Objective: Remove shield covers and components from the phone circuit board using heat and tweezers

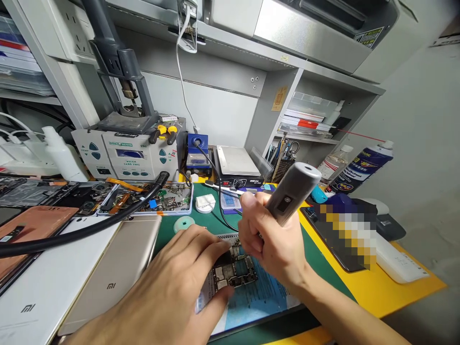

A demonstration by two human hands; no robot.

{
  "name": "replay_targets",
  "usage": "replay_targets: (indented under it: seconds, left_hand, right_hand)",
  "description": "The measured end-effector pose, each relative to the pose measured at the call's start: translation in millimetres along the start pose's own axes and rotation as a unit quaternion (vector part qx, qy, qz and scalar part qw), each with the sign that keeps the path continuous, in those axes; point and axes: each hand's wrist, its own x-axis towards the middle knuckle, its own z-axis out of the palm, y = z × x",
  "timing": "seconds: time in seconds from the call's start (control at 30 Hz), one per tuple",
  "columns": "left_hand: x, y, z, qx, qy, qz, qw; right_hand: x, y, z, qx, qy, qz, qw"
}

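Green matting (323, 261) on a yellow counter (391, 299) leaves a narrow margin before a blue-and-white printed pad (258, 306) and a wider strip along its right. On the pad sits a dark, silver-patched circuit board (235, 273), its left side between the spread thumb and forefinger of the left hand (179, 275); whether they press it, one cannot tell. Above the board's upper right, the fingers of the right hand (273, 235) are curled tight around a silver-grey cylindrical tool (294, 191), its lower end hidden. A gold metal phone back (111, 285) and a white tablet back (36, 292) crowd the left, crossed by a thick black hose (118, 218); a flat black slab (327, 244) borders the right. Farther back, a pale tray of parts (192, 199), a white rework station (125, 155) and a silver-topped heating plate (237, 160) block the rear, beneath grey shelving (223, 38).
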Motion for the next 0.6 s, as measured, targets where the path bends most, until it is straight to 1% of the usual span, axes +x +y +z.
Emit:
replay_targets:
  seconds: [0.1, 0.2, 0.3, 0.37, 0.47, 0.6]
  left_hand:
    - [0.7, -0.3, 1.4, -0.001, -0.006, 0.003, 1.000]
    - [1.7, -1.1, 2.2, -0.007, -0.008, 0.001, 1.000]
    - [2.9, -0.1, 1.6, -0.003, -0.012, -0.003, 1.000]
    - [3.7, 1.0, 0.8, -0.005, -0.016, -0.003, 1.000]
    - [4.3, 1.5, 0.2, -0.007, -0.019, -0.004, 1.000]
    - [3.6, 0.1, -0.9, -0.006, -0.023, -0.006, 1.000]
  right_hand:
    - [-1.0, 1.0, -1.8, -0.018, -0.003, -0.004, 1.000]
    - [-3.1, 1.4, -2.7, -0.013, -0.004, -0.005, 1.000]
    - [-4.9, 0.9, -2.1, -0.018, -0.019, -0.006, 1.000]
    - [-4.7, 0.1, -1.0, -0.019, -0.015, -0.013, 1.000]
    - [-2.7, -1.3, 0.7, 0.003, -0.006, -0.008, 1.000]
    - [-1.6, -0.7, -0.4, 0.014, -0.015, 0.001, 1.000]
